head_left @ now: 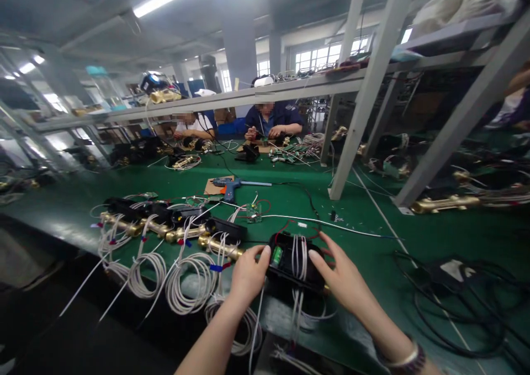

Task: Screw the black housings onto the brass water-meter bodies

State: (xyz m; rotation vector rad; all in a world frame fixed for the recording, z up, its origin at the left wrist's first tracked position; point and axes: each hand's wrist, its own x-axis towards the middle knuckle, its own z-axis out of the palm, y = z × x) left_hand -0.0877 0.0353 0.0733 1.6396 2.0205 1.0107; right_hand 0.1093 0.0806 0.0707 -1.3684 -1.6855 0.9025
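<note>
An open black plastic housing [285,267] sits in front of me, with a small green part [277,254] inside it. Several pale wires [300,262] cross the housing and hang down over its near side. My left hand [250,270] is closed on its left side, thumb at the rim. On the opposite side, my right hand [337,267] grips the housing with thumb and curved fingers. Just beyond it lies a green circuit board [254,213] with thin wires attached.
Brass pipe fittings [219,247] with black housings and coiled white cables [192,284] line the left. A blue glue gun [232,187] lies farther back. Metal shelf posts [351,137] rise at right, near black cables [464,303]. Two people [275,121] work across the bench.
</note>
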